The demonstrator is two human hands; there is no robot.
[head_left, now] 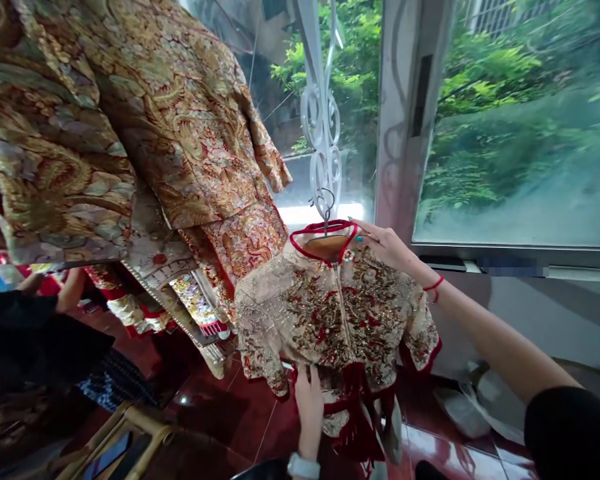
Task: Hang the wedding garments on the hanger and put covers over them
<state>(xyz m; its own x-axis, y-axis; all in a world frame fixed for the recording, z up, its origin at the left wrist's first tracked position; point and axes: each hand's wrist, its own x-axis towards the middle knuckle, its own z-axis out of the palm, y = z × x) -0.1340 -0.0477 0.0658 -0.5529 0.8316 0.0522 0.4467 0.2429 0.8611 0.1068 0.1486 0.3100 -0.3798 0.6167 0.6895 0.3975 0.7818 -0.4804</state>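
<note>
An embroidered cream jacket [337, 313] with gold and red beadwork and a red-trimmed collar hangs on a wooden hanger [326, 247]. The hanger's metal hook [326, 203] is caught on a white scrollwork window grille [321, 120]. My right hand [386, 245], with a red string bracelet, lies against the jacket's shoulder beside the collar; any grip is hidden. My left hand [307, 400], with a white watch, pinches the jacket's lower edge. Red fringe [355, 413] hangs beneath the jacket.
A rack of gold and red brocade garments [130, 133] fills the left side. A person's hand [70, 290] and dark sleeve [30, 340] are at far left. Below lie a bamboo chair [125, 433], red tile floor [240, 420] and a white bag [463, 413]. A window [520, 120] is at right.
</note>
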